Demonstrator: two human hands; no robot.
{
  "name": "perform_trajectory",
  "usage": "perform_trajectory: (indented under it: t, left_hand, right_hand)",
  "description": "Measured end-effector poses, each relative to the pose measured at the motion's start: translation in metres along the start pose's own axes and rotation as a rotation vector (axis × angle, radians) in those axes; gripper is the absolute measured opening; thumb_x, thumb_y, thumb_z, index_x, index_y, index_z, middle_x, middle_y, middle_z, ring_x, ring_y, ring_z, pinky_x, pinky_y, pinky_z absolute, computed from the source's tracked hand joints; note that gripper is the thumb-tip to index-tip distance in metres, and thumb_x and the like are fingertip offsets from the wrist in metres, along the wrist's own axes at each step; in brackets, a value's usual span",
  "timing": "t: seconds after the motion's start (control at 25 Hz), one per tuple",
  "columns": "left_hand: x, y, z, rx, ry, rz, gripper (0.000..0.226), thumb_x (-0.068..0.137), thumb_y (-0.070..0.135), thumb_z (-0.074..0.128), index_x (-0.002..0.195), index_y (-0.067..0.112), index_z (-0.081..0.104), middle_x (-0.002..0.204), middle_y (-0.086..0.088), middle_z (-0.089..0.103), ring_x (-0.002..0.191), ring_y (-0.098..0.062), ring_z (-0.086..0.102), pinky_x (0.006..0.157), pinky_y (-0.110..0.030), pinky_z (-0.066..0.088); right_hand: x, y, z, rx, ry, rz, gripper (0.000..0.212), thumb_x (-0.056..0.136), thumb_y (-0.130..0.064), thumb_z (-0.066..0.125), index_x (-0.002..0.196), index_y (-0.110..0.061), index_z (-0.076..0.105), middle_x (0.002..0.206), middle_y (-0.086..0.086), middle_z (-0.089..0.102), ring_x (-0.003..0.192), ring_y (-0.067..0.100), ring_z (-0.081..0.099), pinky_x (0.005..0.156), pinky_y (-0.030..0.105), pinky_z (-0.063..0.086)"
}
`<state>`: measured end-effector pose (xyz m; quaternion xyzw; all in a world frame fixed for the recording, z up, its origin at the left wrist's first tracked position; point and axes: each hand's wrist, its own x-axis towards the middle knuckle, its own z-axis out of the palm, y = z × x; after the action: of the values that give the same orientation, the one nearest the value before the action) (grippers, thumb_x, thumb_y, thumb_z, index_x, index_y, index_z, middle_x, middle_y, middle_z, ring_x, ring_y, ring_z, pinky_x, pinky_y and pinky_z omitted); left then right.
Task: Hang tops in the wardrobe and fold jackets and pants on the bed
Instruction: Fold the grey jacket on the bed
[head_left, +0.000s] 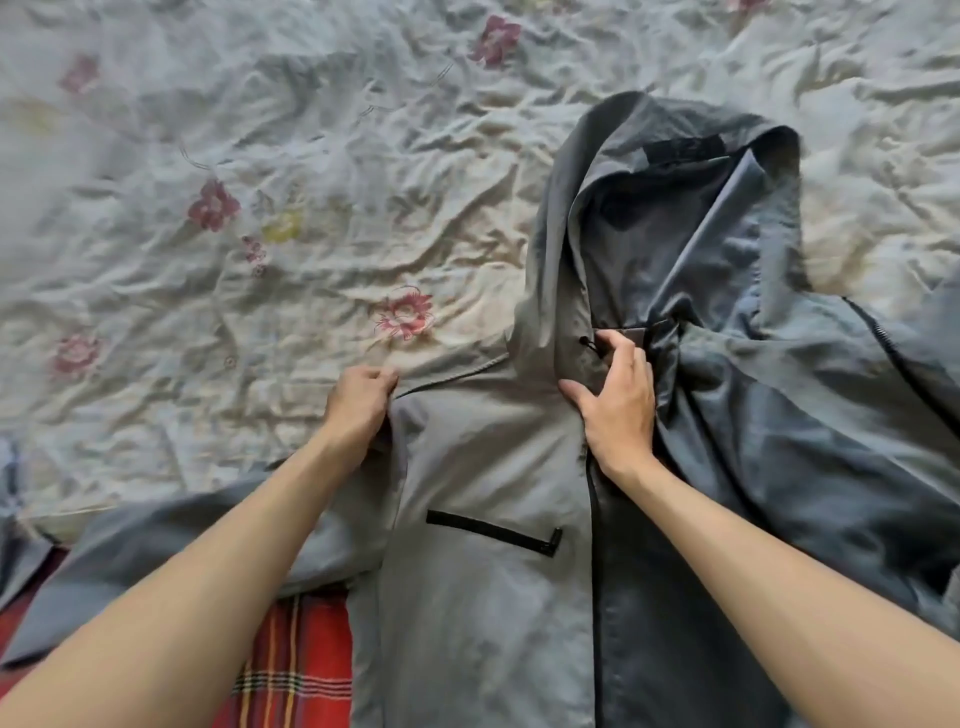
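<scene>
A grey hooded jacket (483, 467) lies front-up on the bed (260, 182), its hood (675, 218) spread toward the far side. The right front panel is flipped open, so the darker lining (779, 441) shows. A black zip pocket (493, 532) crosses the left chest panel. My left hand (358, 405) grips the jacket's left shoulder edge with curled fingers. My right hand (618, 395) grips the collar by the front opening, thumb spread on the outer cloth, fingers curled over the edge near a black cord stopper (587, 343).
The bed carries a wrinkled pale floral sheet. A red plaid blanket (291, 665) shows at the near edge under the jacket's left sleeve (156, 561). A bit of blue-grey cloth (10, 478) sits at the far left edge.
</scene>
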<state>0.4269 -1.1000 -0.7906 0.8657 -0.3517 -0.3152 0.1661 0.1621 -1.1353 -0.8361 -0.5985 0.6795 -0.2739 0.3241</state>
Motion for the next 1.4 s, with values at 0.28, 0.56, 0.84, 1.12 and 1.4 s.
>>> perform_trajectory:
  t: [0.28, 0.56, 0.84, 1.12, 1.4]
  left_hand:
    - [-0.011, -0.004, 0.004, 0.195, -0.056, 0.52, 0.024, 0.088, 0.035, 0.072, 0.093, 0.016, 0.059, 0.082, 0.003, 0.061, 0.08, -0.021, 0.058, 0.07, -0.035, 0.04]
    - [-0.007, -0.028, -0.029, -0.152, -0.392, 0.242, 0.037, 0.087, 0.052, 0.067, 0.114, 0.028, 0.058, 0.1, 0.01, 0.068, 0.085, 0.006, 0.061, 0.076, -0.014, 0.046]
    - [-0.017, -0.068, -0.06, 0.457, 0.046, 0.508, 0.029, 0.085, 0.036, 0.075, 0.099, 0.014, 0.064, 0.08, -0.004, 0.065, 0.075, -0.029, 0.063, 0.06, -0.035, 0.043]
    - [-0.111, -0.125, -0.017, 0.648, 0.213, 0.871, 0.058, 0.101, 0.048, 0.042, 0.149, 0.014, 0.042, 0.155, -0.015, 0.036, 0.144, -0.03, 0.033, 0.118, -0.044, 0.024]
    - [-0.125, -0.154, -0.02, 0.735, 0.097, 0.58, 0.073, 0.094, 0.042, 0.051, 0.154, 0.01, 0.025, 0.162, -0.017, 0.02, 0.15, -0.03, 0.018, 0.122, -0.045, 0.012]
  right_hand:
    - [0.009, -0.013, -0.004, 0.024, 0.062, -0.039, 0.044, 0.086, -0.021, 0.073, 0.126, -0.017, 0.055, 0.119, 0.002, 0.065, 0.108, 0.018, 0.059, 0.091, 0.03, 0.042]
    - [-0.001, -0.013, -0.006, -0.222, 0.073, -0.212, 0.052, 0.092, -0.03, 0.062, 0.139, -0.013, 0.047, 0.13, 0.012, 0.046, 0.116, 0.027, 0.044, 0.101, 0.034, 0.033]
    - [-0.102, 0.02, 0.017, -0.74, -0.23, -0.513, 0.064, 0.095, -0.052, 0.036, 0.151, -0.02, 0.039, 0.158, 0.017, 0.029, 0.147, 0.036, 0.023, 0.12, 0.055, 0.015]
    - [-0.108, 0.014, 0.014, -0.73, -0.217, -0.489, 0.066, 0.097, -0.052, 0.032, 0.155, -0.021, 0.031, 0.163, 0.014, 0.017, 0.151, 0.031, 0.012, 0.122, 0.052, 0.008]
    - [-0.172, 0.047, -0.025, -0.678, -0.316, -0.501, 0.069, 0.096, -0.044, 0.043, 0.156, -0.016, 0.024, 0.162, 0.019, 0.014, 0.149, 0.035, 0.016, 0.121, 0.047, 0.015]
